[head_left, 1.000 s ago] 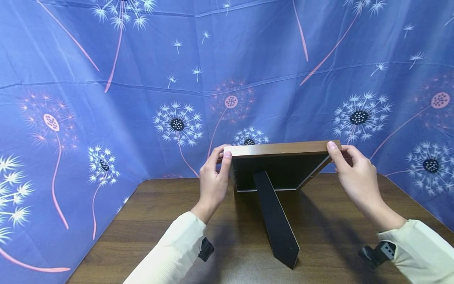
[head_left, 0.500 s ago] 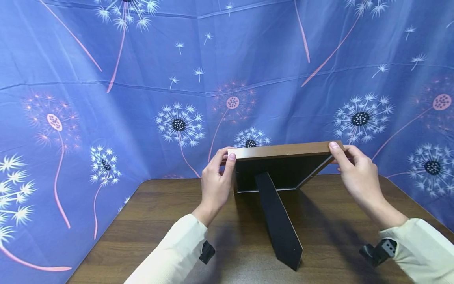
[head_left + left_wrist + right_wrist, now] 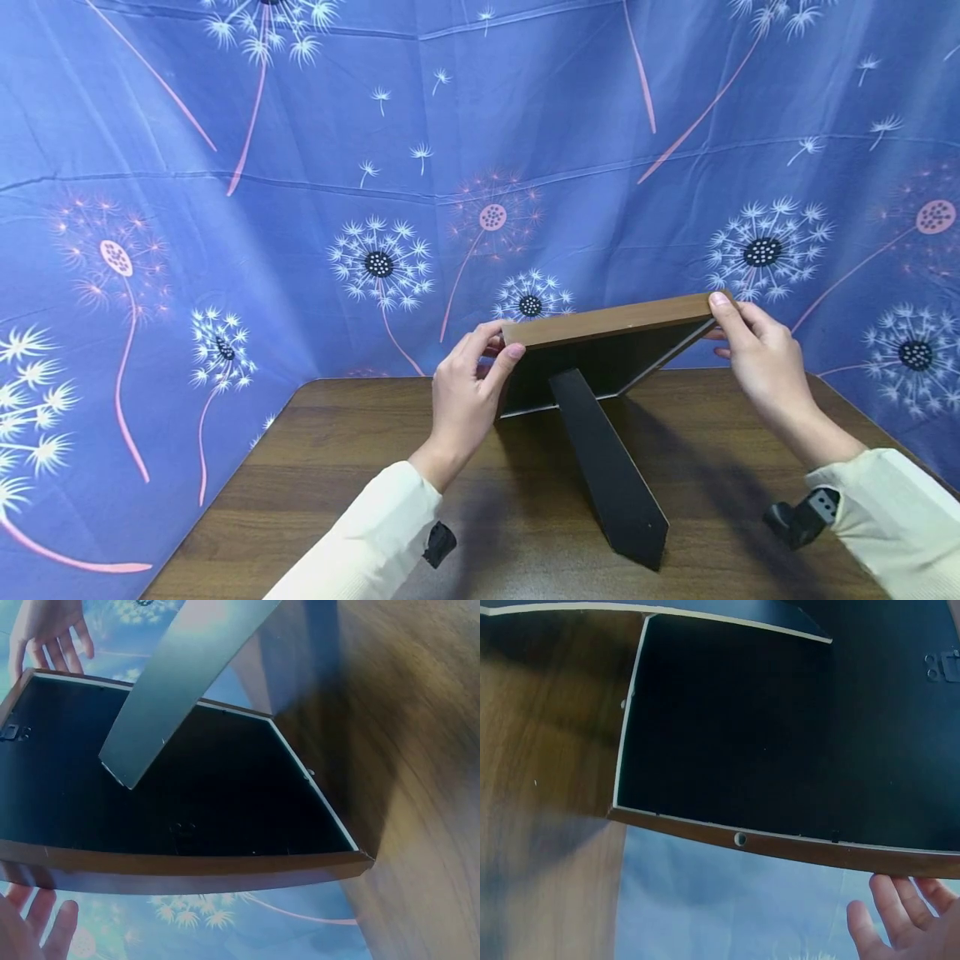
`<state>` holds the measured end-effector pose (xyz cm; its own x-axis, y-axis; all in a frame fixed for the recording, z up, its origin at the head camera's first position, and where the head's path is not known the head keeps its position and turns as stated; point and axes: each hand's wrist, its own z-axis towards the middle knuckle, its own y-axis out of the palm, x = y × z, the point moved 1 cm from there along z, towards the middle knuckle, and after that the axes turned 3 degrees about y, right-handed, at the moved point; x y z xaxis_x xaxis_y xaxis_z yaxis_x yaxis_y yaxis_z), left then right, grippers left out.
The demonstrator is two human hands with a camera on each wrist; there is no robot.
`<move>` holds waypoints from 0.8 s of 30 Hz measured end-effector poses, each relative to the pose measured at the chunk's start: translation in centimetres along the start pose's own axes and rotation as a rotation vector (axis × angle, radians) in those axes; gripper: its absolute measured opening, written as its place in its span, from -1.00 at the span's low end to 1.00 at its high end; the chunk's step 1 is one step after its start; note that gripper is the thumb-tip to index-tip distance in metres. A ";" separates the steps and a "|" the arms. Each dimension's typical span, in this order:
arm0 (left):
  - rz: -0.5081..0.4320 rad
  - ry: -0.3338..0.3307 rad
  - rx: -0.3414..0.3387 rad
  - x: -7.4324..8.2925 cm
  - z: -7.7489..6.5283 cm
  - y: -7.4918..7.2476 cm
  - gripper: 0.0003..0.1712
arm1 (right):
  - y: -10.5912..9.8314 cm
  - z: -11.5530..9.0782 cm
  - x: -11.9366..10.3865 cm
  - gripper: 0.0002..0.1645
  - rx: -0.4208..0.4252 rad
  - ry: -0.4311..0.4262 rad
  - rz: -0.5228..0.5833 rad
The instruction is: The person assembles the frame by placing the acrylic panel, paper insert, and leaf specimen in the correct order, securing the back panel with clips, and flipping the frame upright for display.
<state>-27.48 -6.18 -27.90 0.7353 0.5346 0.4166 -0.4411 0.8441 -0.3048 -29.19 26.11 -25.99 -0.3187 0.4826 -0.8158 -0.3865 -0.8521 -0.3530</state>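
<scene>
A brown wooden picture frame [image 3: 615, 320] stands on the table with its black back [image 3: 225, 772] toward me, its easel leg [image 3: 611, 467] slanting out to the tabletop. My left hand [image 3: 468, 387] holds the top left corner, thumb on the near side and fingers behind. At the top right corner my right hand [image 3: 765, 367] grips the edge, its thumb on top. Small metal hangers [image 3: 10, 733] show on the back panel in the left wrist view. The frame's front is hidden from me.
The brown wood-grain table [image 3: 315, 483] reaches to a blue dandelion-print cloth [image 3: 300, 233] hung behind and at both sides. A dark wrist camera [image 3: 802, 518] sits below the right sleeve, another below the left.
The picture frame has turned slightly: its left corner came nearer me and to the right, its right corner rose a little. The easel leg's foot swung right. Both hands moved along with it.
</scene>
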 end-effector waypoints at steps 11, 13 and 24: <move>-0.081 0.020 -0.047 -1.3 -0.5 -0.3 -0.70 | 0.3 -1.1 -1.2 -0.51 0.276 -0.232 -0.114; -0.079 -0.016 -0.066 -1.6 -0.8 -0.1 -0.71 | 0.6 -1.6 -1.6 -0.56 0.298 -0.352 -0.123; 0.023 -0.075 -0.088 -1.5 -1.6 0.5 -0.67 | 1.1 -2.5 -2.1 -0.67 0.244 -0.527 -0.187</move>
<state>-27.93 -6.63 -30.06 0.6834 0.5583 0.4705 -0.4084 0.8265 -0.3875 -26.78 23.65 -25.79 -0.5875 0.7082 -0.3915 -0.6445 -0.7020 -0.3028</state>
